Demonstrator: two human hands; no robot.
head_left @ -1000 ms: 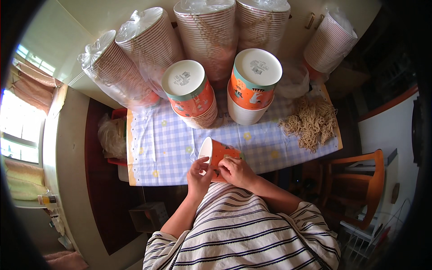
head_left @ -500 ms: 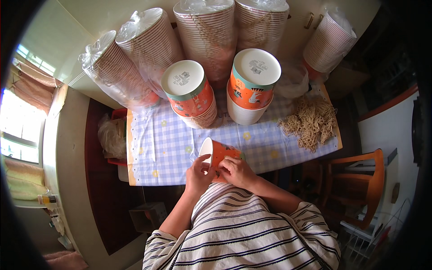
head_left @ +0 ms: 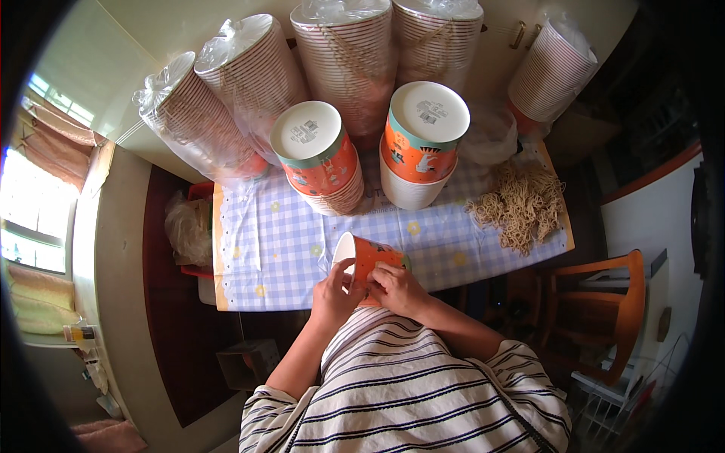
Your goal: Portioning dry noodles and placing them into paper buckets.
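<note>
An orange paper bucket (head_left: 377, 254) with a white rim lies tipped on its side at the near table edge, against my striped shirt. My left hand (head_left: 334, 294) grips it at the rim, with fingers at the open mouth and the thumb on the outer wall. Against the printed side, the fingers of my right hand (head_left: 398, 288) are pinched together close to the left thumb. Whatever lies between those right fingertips is hidden. Beyond my hands stand two upside-down stacks of like buckets, a left stack (head_left: 317, 162) and a right stack (head_left: 423, 155).
Tall bagged bucket stacks (head_left: 343, 68) line the back of the table, with another bagged stack (head_left: 555, 72) at the far right. A heap of tan cords (head_left: 521, 204) rests on the checked tablecloth (head_left: 294, 260). A wooden chair (head_left: 630, 317) stands to the right.
My fingers have shifted slightly on the bucket, the left thumb and right fingertips moving a little closer together. The bucket itself and everything else stay in place.
</note>
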